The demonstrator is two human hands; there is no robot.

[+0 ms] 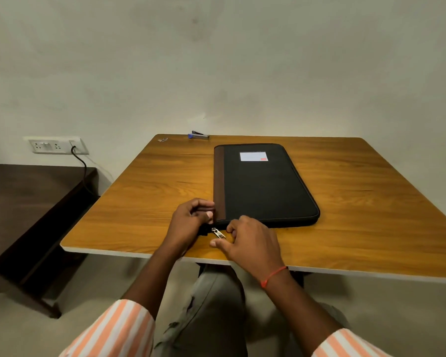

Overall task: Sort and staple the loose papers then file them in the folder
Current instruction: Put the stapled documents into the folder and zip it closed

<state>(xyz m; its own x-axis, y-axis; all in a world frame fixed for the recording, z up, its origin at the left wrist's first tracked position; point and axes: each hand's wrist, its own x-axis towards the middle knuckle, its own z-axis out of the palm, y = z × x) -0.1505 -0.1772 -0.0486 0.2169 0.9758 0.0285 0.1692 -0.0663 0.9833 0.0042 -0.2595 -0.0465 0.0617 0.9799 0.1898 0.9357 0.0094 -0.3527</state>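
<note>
Striped orange-white sleeves [113,331] at 7 and 5 o'clock, grey trousers [211,305] between them at 6. Red thread [273,275] on the right wrist.

Both hands meet over the near edge of the wooden surface [139,202], at the folder's near-left corner. Left hand [191,220]: fingers curled in, thumb against the brown spine edge, gripping that corner of the folder [263,191]. Right hand [252,243]: just at 3 o'clock of the left hand, fingers bent, thumb stretched out toward 9. Metal zipper pull [218,233] lies between the thumb and the forefinger. Can't tell if the right hand actually pinches or touches it.

Folder is black fabric with a brown spine strip on its left side. It lies flat at the surface centre, long side running 6 to 12 o'clock, zipped along the visible edges. White label [253,156] with a red patch sits at its far end.

Stapler [198,135], blue and grey, lies at the far edge of the surface, about 11 o'clock from the folder and well apart from it. Small shiny item [162,139] sits at the far-left corner, too small to identify.

Dark low table [23,197] at 9 o'clock, beside the surface. Wall socket panel [54,145] sits above it, with a black cable [84,166] plugged in and hanging down.
</note>
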